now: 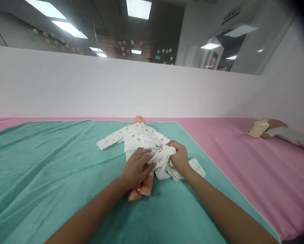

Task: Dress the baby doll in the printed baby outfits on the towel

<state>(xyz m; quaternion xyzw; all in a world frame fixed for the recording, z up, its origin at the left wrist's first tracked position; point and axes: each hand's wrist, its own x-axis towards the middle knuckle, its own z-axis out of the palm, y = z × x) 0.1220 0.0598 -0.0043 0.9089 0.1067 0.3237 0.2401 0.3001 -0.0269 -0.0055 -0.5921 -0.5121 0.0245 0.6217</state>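
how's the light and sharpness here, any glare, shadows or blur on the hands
Head view: ceiling lights show as bright white panels in the glass up top; head view: upper right corner falls dark; head view: soft shadows mark folds in the green blanket; head view: no strong blur on left hand or right hand, and folds in the white cloth stay readable.

Doll [139,137] on the blanket [65,169], mid-view, head at the far end, feet nearest. Blanket lies on the sheet [223,145], which shows behind it and to the right. Loose garment [163,162] on blanket, right of doll's legs; right grip [178,156] on it, one end sticking out farther right. Left grip [136,166] over doll's thighs. Bottle [259,128] far right on sheet, just left of second doll [291,136]. Wall [116,91] behind everything, window [162,27] above it.
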